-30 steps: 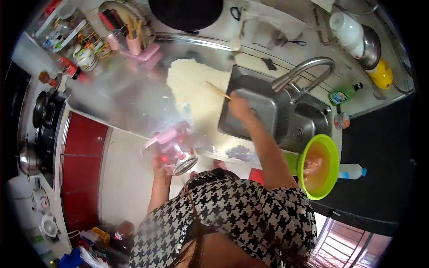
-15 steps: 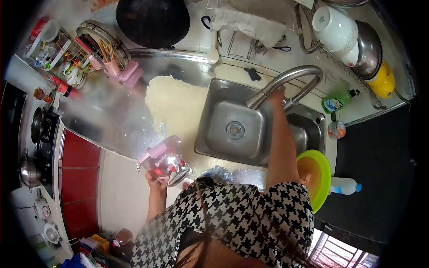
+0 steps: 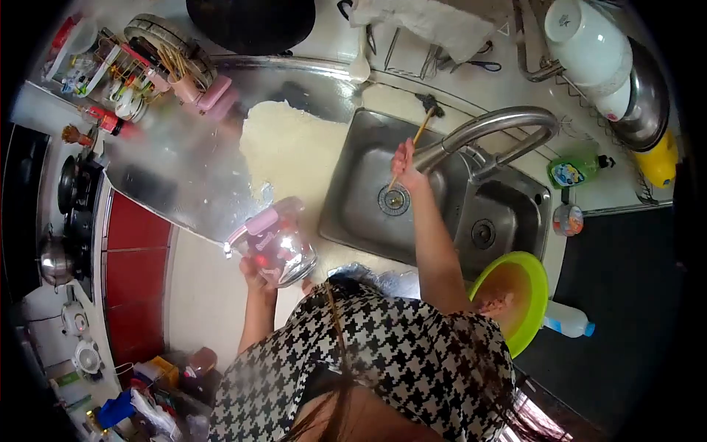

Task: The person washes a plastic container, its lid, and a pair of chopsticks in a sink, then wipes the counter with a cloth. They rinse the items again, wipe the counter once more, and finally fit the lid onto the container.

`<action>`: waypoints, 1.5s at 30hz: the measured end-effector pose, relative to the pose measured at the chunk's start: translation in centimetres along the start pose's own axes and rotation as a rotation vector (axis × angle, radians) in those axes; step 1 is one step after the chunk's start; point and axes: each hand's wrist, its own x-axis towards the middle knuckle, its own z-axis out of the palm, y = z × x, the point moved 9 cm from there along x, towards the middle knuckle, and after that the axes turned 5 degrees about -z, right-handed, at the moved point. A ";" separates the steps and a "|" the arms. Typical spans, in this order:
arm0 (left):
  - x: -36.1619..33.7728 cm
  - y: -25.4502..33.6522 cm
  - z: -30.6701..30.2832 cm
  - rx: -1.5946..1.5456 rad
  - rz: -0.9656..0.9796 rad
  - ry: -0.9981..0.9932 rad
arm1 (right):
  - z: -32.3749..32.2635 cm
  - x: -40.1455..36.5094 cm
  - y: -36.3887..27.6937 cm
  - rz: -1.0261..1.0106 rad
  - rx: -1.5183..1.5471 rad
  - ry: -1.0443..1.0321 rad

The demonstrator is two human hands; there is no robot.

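My left hand [image 3: 254, 274] is closed around the side of a clear jug [image 3: 293, 254] with a pink handle and red markings, held tilted beside the counter edge. In my right hand [image 3: 406, 166] is a thin wooden stick [image 3: 420, 132], like a chopstick, gripped over the large sink basin [image 3: 353, 214]. Its lower end points at the drain [image 3: 394, 199]. The upper end overlaps a dark crumpled thing [image 3: 430, 104] on the ledge behind the sink. Close to my right hand is the arched metal faucet [image 3: 508, 118].
A green bowl [image 3: 540, 295] with cloudy liquid stands by my right forearm. Green soap [image 3: 571, 172] is behind the small basin. A cream mat [image 3: 291, 144] lies left of the sink; a black wok [image 3: 250, 26] hangs on the wall, and stacked bowls [image 3: 589, 51] are at upper right.
My right hand has come from behind the faucet to over the large basin, and the wooden stick now shows in it. My left hand still holds the jug. The view has shifted slightly.
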 end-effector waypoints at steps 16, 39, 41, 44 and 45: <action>-0.8 -0.2 -0.7 0.031 -0.055 0.020 | -0.4 -0.4 -7.8 -0.296 0.241 -0.045; -1.2 0.9 -0.9 0.032 -0.017 -0.020 | 1.4 -12.0 2.5 0.150 -0.319 0.017; -1.2 0.7 -0.9 0.014 -0.008 -0.013 | 1.8 -13.6 3.0 0.166 -0.317 0.005; -1.3 0.7 -2.5 -0.026 -0.002 0.002 | 2.6 -15.5 3.4 0.196 -0.270 0.069; -1.3 0.8 -3.1 -0.047 -0.008 0.009 | 2.2 -15.1 3.4 0.194 -0.273 0.067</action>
